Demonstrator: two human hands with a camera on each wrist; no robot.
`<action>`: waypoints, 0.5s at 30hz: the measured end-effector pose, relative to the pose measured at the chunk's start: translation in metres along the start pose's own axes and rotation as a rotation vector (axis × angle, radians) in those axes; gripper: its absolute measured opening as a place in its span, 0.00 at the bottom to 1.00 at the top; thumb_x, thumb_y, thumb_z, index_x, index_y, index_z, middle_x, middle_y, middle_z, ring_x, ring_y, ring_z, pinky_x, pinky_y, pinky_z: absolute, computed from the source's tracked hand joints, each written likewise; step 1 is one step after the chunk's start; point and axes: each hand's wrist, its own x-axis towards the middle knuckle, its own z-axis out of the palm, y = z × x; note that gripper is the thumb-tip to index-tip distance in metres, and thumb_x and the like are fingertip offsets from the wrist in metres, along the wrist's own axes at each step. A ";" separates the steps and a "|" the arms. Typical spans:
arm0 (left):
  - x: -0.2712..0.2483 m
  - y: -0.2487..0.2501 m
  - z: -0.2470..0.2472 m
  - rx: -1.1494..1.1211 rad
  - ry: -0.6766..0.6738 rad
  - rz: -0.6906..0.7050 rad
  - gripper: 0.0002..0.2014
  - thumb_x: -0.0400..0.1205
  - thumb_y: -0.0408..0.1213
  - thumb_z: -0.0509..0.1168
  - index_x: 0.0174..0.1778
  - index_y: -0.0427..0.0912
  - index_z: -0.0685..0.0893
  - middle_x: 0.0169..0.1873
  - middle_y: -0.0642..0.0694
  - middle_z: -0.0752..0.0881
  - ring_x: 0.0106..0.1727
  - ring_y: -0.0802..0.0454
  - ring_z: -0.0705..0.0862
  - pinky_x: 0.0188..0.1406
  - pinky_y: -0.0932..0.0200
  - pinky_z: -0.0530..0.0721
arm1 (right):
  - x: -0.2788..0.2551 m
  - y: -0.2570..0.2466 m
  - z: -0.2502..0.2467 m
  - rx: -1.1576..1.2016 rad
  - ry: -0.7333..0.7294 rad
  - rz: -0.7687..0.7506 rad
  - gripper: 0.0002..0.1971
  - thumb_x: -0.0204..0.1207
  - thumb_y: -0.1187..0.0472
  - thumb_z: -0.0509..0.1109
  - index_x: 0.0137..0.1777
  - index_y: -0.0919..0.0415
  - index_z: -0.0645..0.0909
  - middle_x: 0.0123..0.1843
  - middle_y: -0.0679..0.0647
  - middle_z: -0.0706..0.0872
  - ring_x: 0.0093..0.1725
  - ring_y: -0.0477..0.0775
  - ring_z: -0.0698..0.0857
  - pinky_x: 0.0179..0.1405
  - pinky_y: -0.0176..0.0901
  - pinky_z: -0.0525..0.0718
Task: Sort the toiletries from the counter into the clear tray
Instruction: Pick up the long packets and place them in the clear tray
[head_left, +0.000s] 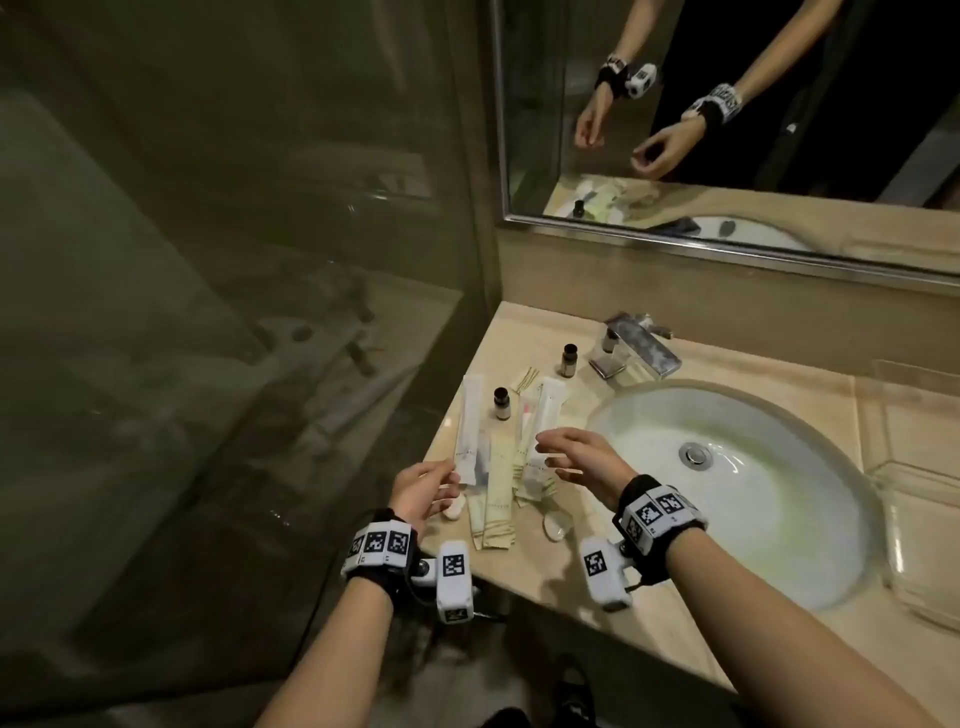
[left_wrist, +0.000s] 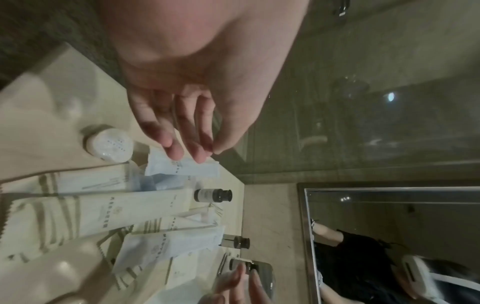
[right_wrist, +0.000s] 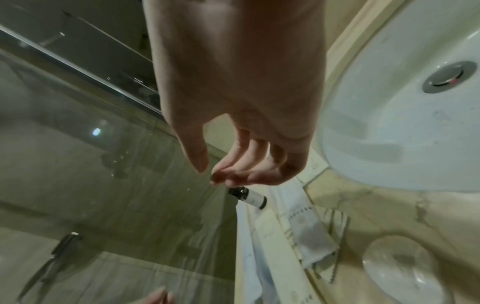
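Observation:
Several flat sachets (head_left: 498, 467) lie in a loose pile on the beige counter (head_left: 675, 623), left of the sink. Three small dark-capped bottles stand behind them, one at the pile (head_left: 502, 402), one further back (head_left: 569, 359), one by the tap (head_left: 609, 340). My left hand (head_left: 449, 480) reaches the near end of a long white sachet (head_left: 470, 431); its straight fingertips (left_wrist: 176, 152) touch that sachet (left_wrist: 182, 167). My right hand (head_left: 550, 457) hovers open over the pile, holding nothing (right_wrist: 207, 172). The clear tray (head_left: 919, 499) stands at the far right.
A round wrapped soap (head_left: 454, 506) and a clear round disc (head_left: 558, 525) lie near the counter's front edge. The white sink (head_left: 810, 467) separates the pile from the tray. A chrome tap (head_left: 641, 345) stands behind it. A glass shower wall (head_left: 260, 364) borders the left.

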 end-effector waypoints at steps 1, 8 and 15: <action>0.010 0.002 0.004 0.013 0.001 -0.006 0.06 0.80 0.35 0.68 0.47 0.35 0.84 0.34 0.44 0.85 0.22 0.57 0.81 0.18 0.68 0.78 | 0.008 0.002 0.001 -0.006 0.010 0.018 0.12 0.77 0.55 0.73 0.57 0.60 0.85 0.52 0.53 0.90 0.44 0.49 0.85 0.45 0.39 0.79; 0.082 0.006 0.023 0.153 0.096 -0.013 0.06 0.74 0.29 0.73 0.45 0.35 0.85 0.43 0.34 0.86 0.35 0.46 0.82 0.37 0.55 0.85 | 0.065 0.022 0.005 -0.145 0.293 0.175 0.10 0.72 0.56 0.79 0.46 0.61 0.85 0.44 0.54 0.88 0.44 0.52 0.86 0.50 0.46 0.88; 0.120 0.004 0.038 0.415 0.077 0.014 0.24 0.68 0.30 0.79 0.56 0.38 0.76 0.53 0.40 0.83 0.54 0.41 0.84 0.55 0.49 0.85 | 0.099 0.039 0.013 -0.371 0.452 0.304 0.20 0.61 0.47 0.84 0.42 0.57 0.79 0.36 0.52 0.83 0.39 0.54 0.84 0.35 0.44 0.78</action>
